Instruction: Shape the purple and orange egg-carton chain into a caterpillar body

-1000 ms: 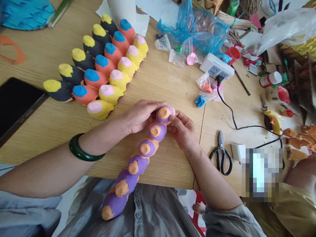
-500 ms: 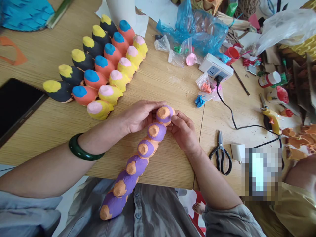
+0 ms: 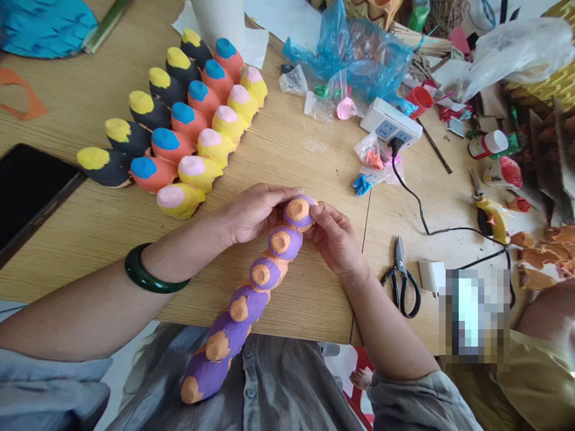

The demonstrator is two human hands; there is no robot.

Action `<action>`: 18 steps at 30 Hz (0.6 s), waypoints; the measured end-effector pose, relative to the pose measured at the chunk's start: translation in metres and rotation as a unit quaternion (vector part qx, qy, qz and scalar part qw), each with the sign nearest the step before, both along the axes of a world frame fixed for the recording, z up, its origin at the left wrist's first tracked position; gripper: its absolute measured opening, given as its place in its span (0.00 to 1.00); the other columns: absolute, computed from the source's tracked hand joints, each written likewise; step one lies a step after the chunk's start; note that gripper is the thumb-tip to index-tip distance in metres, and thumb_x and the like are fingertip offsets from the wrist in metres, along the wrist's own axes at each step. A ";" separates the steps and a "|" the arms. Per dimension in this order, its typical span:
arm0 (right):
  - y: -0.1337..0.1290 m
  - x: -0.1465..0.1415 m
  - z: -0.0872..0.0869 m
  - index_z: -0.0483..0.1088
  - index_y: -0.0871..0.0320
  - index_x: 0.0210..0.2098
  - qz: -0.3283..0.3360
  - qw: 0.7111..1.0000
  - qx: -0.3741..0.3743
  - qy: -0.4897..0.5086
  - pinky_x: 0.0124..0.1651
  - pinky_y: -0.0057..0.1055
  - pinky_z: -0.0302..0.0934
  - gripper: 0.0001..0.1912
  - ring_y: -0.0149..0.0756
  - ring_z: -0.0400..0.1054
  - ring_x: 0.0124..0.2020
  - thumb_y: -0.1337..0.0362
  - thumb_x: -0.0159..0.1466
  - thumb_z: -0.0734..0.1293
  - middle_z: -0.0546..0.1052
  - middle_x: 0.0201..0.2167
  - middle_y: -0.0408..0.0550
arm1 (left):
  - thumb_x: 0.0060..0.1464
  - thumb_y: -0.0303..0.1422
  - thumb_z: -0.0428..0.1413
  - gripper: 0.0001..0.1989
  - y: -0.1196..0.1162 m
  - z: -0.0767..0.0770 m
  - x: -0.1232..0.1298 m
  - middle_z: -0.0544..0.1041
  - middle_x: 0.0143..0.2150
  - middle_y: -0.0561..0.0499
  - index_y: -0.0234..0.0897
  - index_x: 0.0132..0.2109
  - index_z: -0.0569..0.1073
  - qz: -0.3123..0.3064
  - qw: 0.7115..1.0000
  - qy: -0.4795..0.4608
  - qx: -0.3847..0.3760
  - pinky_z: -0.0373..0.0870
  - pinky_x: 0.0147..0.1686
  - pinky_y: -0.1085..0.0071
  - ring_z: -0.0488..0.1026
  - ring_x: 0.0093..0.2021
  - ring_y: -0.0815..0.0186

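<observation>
A bumpy egg-carton strip (image 3: 250, 302), coated purple with orange tips, slants from my lap up over the table edge. My left hand (image 3: 258, 212) holds its far end from the left, thumb along the top bump and fingers partly hidden behind. From the right, my right hand (image 3: 335, 233) pinches the same end bump, thumb on its purple side. Left of my hands lie three similar strips side by side: a black one with yellow tips (image 3: 146, 111), an orange-red one with blue tips (image 3: 173, 142) and a yellow one with pink tips (image 3: 211, 146).
A phone (image 3: 33, 191) lies at left. To the right are scissors (image 3: 402, 278), a power strip (image 3: 390, 123) with its black cord, small bags of coloured clay (image 3: 371, 157) and a yellow glue gun (image 3: 492, 215). Another person's knee (image 3: 545, 323) is at the lower right.
The strip and both hands stay almost in place. My right thumb has shifted very slightly on the end bump, and the whole view has moved a little.
</observation>
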State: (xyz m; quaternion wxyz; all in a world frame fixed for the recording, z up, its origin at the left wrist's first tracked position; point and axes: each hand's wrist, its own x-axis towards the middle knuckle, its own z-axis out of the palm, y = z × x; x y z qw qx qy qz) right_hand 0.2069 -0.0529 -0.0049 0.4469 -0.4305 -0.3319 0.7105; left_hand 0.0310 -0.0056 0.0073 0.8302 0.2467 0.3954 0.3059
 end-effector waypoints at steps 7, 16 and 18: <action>0.003 0.000 -0.007 0.77 0.53 0.29 -0.012 1.000 -0.008 0.013 0.38 0.33 0.75 0.22 0.36 0.74 0.32 0.42 0.57 0.81 0.76 0.26 0.42 | 0.54 0.43 0.72 0.12 0.005 -0.011 -0.006 0.83 0.32 0.49 0.41 0.33 0.84 -0.052 0.999 0.002 -0.010 0.75 0.41 0.64 0.77 0.36 0.59; 0.001 0.001 -0.006 0.77 0.53 0.29 0.022 0.999 -0.001 0.023 0.42 0.37 0.77 0.21 0.32 0.72 0.27 0.44 0.57 0.82 0.76 0.24 0.39 | 0.52 0.46 0.72 0.14 0.006 -0.012 -0.007 0.79 0.27 0.50 0.43 0.29 0.81 -0.090 0.996 -0.006 0.005 0.73 0.41 0.62 0.76 0.36 0.56; 0.002 0.003 -0.008 0.78 0.53 0.29 0.019 0.999 -0.011 0.042 0.42 0.36 0.77 0.21 0.33 0.73 0.28 0.45 0.58 0.82 0.78 0.25 0.40 | 0.54 0.46 0.71 0.15 0.006 -0.011 -0.007 0.79 0.28 0.50 0.42 0.30 0.81 -0.090 0.996 -0.012 -0.003 0.74 0.42 0.62 0.77 0.37 0.57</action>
